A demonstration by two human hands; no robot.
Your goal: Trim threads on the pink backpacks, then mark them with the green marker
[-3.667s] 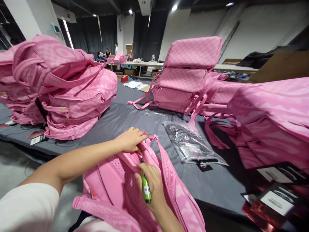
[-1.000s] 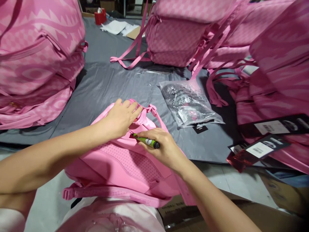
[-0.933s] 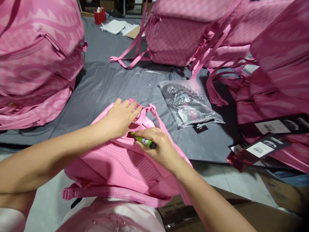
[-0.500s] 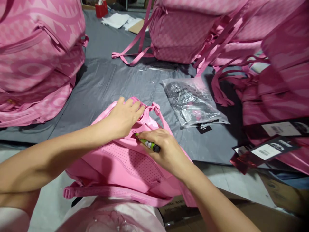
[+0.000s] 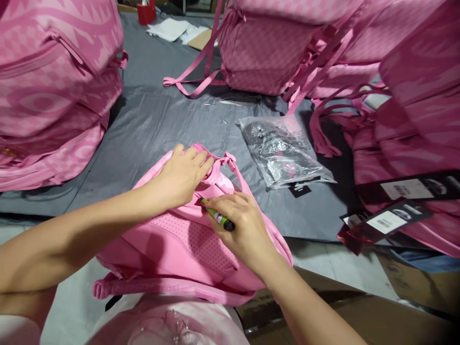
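Note:
A pink backpack [image 5: 179,258] lies at the table's front edge, its dotted back panel and straps towards me. My left hand [image 5: 185,175] grips its upper part, fingers bent over the top edge by the handle. In my right hand [image 5: 240,225] is a green pen-like tool with a black end [image 5: 220,215]. Its front tip touches or nearly touches the pink fabric just below my left hand. The exact kind of tool does not show, and its tip is partly covered by my fingers.
A clear plastic bag [image 5: 283,148] with dark contents lies beyond the backpack on the grey-covered table [image 5: 154,124]. Pink backpacks stand left [image 5: 53,96], at the back [image 5: 266,52] and right. Black hang tags [image 5: 391,218] overhang the right edge. Cardboard [image 5: 341,306] is below.
The view has shifted slightly, so the surroundings sit a little further left. My right hand has tilted a bit with the tool; its tip stays near the same spot on the backpack.

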